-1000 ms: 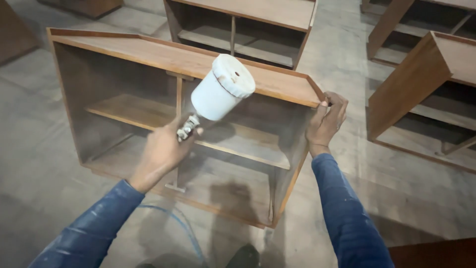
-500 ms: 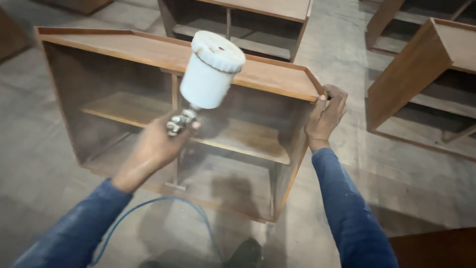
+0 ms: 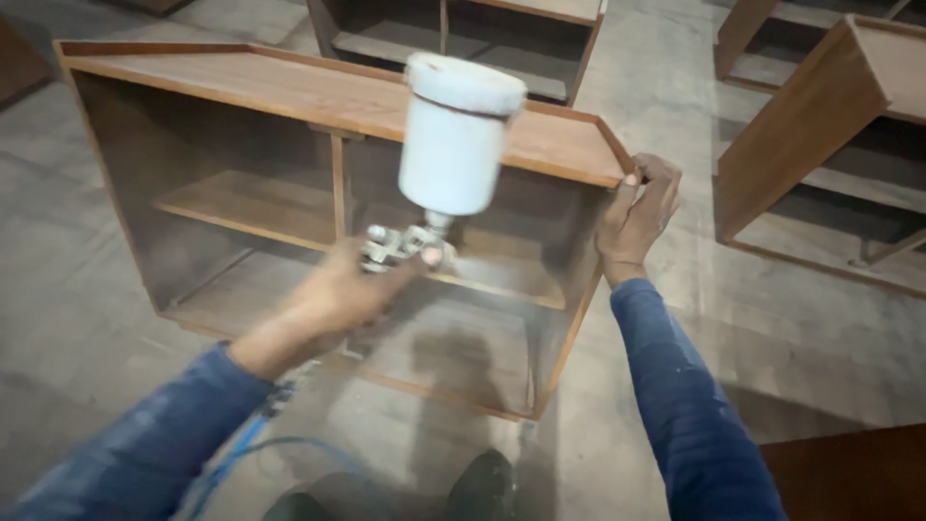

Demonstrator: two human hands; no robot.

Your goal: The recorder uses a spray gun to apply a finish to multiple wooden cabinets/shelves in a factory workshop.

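Spray gun (image 3: 424,232) upright (cup up), nozzle toward cabinet (image 3: 289,92).

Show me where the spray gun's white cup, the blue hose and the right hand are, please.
white cup (image 3: 451,145), head view, middle of its side.
blue hose (image 3: 234,455), head view, bend under the left sleeve.
right hand (image 3: 637,217), head view, back of the hand.

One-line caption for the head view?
Left hand holds spray gun at wooden cabinet; right hand grips its corner.
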